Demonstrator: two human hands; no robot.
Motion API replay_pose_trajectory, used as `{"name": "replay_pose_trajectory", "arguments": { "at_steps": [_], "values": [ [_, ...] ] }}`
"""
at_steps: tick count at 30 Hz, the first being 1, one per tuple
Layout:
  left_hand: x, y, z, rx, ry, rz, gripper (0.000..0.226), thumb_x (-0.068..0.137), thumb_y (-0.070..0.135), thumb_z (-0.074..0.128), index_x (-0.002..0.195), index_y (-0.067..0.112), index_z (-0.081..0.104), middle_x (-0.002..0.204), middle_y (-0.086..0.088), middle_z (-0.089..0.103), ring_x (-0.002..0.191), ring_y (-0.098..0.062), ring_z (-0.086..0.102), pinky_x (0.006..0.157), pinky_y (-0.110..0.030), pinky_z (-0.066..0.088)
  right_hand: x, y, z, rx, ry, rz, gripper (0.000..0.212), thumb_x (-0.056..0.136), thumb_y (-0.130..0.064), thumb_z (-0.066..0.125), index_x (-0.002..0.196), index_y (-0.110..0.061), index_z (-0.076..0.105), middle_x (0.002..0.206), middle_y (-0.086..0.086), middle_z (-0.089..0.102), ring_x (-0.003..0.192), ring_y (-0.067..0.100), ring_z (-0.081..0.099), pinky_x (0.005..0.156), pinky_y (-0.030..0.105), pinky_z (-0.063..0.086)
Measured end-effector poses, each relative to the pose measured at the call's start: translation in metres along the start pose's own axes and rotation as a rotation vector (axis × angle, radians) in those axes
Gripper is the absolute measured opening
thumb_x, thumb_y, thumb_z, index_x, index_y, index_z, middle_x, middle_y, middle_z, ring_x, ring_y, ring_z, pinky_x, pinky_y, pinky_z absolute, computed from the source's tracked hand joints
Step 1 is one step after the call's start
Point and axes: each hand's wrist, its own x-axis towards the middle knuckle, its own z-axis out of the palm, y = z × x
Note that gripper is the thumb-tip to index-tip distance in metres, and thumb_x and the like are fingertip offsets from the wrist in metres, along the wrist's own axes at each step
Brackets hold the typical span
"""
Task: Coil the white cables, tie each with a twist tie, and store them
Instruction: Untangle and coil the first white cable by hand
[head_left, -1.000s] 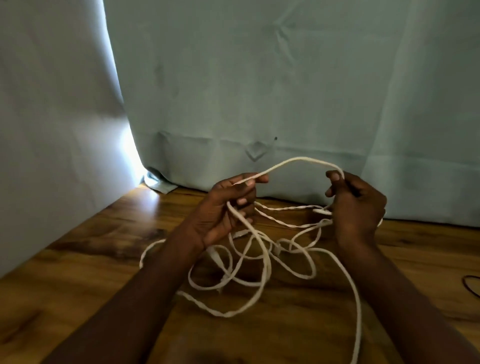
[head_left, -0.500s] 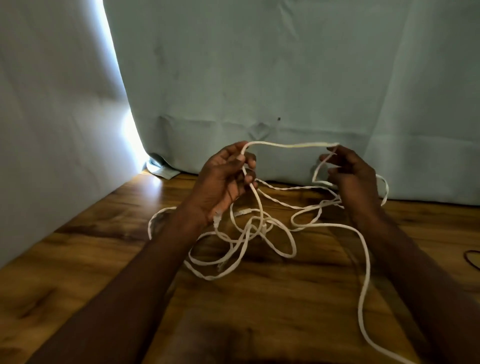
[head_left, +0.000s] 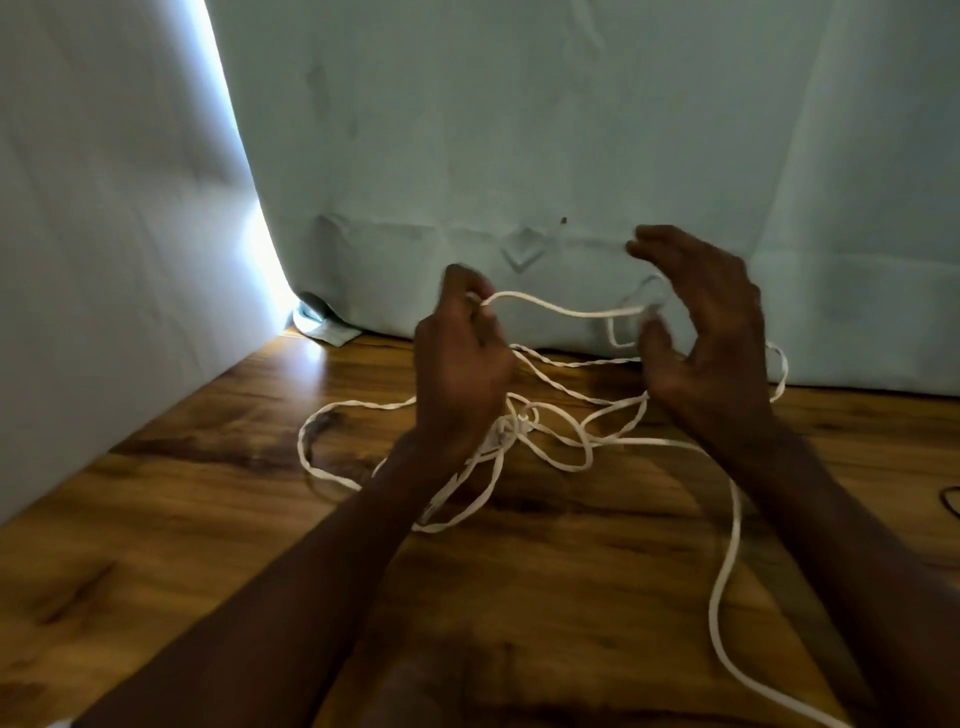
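Note:
A long white cable (head_left: 566, 312) lies in a loose tangle on the wooden table (head_left: 156, 519), with loops spread left, middle and right. My left hand (head_left: 462, 364) pinches one strand above the tangle. That strand runs right to my right hand (head_left: 701, 332), which is blurred, its fingers spread and arched above the thumb, with the strand's end between them. A long run of the cable trails to the lower right of the table. Part of the tangle is hidden behind my left wrist.
A pale blue cloth backdrop (head_left: 519, 130) hangs behind the table and along its left side, with a bright gap (head_left: 260, 249) where the two sheets meet. A thin dark cable loop (head_left: 950, 501) shows at the right edge.
My right hand has opened from a pinch to spread fingers and risen a little. My left hand has turned and closed tighter on the strand. The span between the hands sags lower.

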Motion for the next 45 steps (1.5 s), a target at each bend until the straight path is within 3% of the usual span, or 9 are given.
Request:
{"name": "replay_pose_trajectory", "arguments": {
  "at_steps": [5,8,14,17,24,31,35,40,45],
  "values": [
    [-0.014,0.022,0.007,-0.173,-0.309,0.315,0.021,0.101,0.001,0.054,0.120,0.010,0.060,0.090,0.002,0.071,0.076,-0.001,0.069,0.062,-0.018,0.053,-0.003,-0.016,0.019,0.087,-0.213,0.079,0.048,0.093,-0.047,0.068,0.138,-0.031,0.062,0.118,-0.015,0.069,0.111,0.012,0.065,0.092,0.034,0.047],
    [-0.016,0.018,0.010,-0.205,-0.368,0.218,0.027,0.100,0.006,0.060,0.124,0.012,0.051,0.087,0.000,0.071,0.075,-0.010,0.071,0.063,-0.033,0.060,-0.009,-0.007,0.019,0.212,-0.116,0.172,0.016,0.098,-0.026,0.070,0.107,-0.018,0.079,0.092,-0.011,0.076,0.082,0.006,0.072,0.074,0.034,0.058],
    [-0.015,-0.007,0.017,0.228,-0.666,0.150,0.015,0.086,0.036,0.055,0.096,0.033,0.066,0.082,0.008,0.071,0.080,-0.013,0.068,0.075,-0.044,0.056,-0.002,0.003,0.009,0.482,0.298,0.461,0.018,0.097,-0.021,0.072,0.102,-0.005,0.078,0.070,0.008,0.067,0.060,0.020,0.061,0.056,0.031,0.050],
    [-0.010,-0.014,0.013,0.004,-0.524,-0.029,0.020,0.096,0.019,0.052,0.096,0.031,0.068,0.077,0.005,0.071,0.069,-0.015,0.070,0.067,-0.048,0.059,-0.002,0.016,-0.001,0.454,0.315,0.531,0.023,0.096,-0.026,0.073,0.106,-0.006,0.076,0.072,0.006,0.067,0.060,0.013,0.061,0.057,0.024,0.050],
    [0.017,-0.047,-0.010,-0.169,-0.047,-0.484,0.023,0.104,0.026,0.054,0.092,0.010,0.066,0.056,-0.006,0.060,0.048,-0.025,0.062,0.051,-0.050,0.059,-0.010,0.036,-0.009,-0.040,-0.446,0.489,0.005,0.090,-0.035,0.078,0.089,-0.030,0.081,0.075,-0.007,0.076,0.068,0.009,0.072,0.068,0.031,0.059],
    [0.002,-0.020,-0.004,-0.166,-0.390,-0.328,0.053,0.105,0.052,0.047,0.078,0.011,0.065,0.058,-0.013,0.063,0.049,-0.034,0.063,0.055,-0.055,0.058,-0.003,0.003,0.007,0.939,-0.069,0.881,0.011,0.094,-0.011,0.070,0.099,-0.004,0.076,0.074,0.013,0.072,0.066,0.023,0.070,0.066,0.032,0.060],
    [-0.004,0.007,0.006,-0.333,-0.618,-0.319,0.034,0.107,0.026,0.054,0.094,-0.004,0.064,0.060,-0.014,0.052,0.046,-0.023,0.057,0.053,-0.038,0.054,-0.002,-0.008,0.018,1.202,0.046,0.960,0.014,0.086,-0.014,0.070,0.098,-0.006,0.073,0.081,0.007,0.074,0.083,0.022,0.074,0.080,0.034,0.062],
    [-0.013,0.013,0.008,-0.305,-0.810,-0.154,0.044,0.092,0.010,0.076,0.133,0.011,0.059,0.081,0.013,0.072,0.072,0.001,0.069,0.068,-0.018,0.052,-0.006,-0.019,0.021,1.217,-0.121,0.779,0.019,0.079,-0.014,0.071,0.094,-0.004,0.076,0.089,0.009,0.073,0.087,0.026,0.071,0.081,0.037,0.060],
    [-0.024,0.020,0.004,-0.432,-0.712,-0.018,0.033,0.094,-0.006,0.066,0.111,0.021,0.064,0.084,0.021,0.073,0.082,0.008,0.068,0.074,-0.011,0.049,-0.006,-0.028,0.023,0.847,-0.229,0.501,0.018,0.082,-0.014,0.080,0.099,-0.009,0.082,0.089,0.007,0.059,0.088,0.022,0.064,0.075,0.031,0.057]
  ]
}}
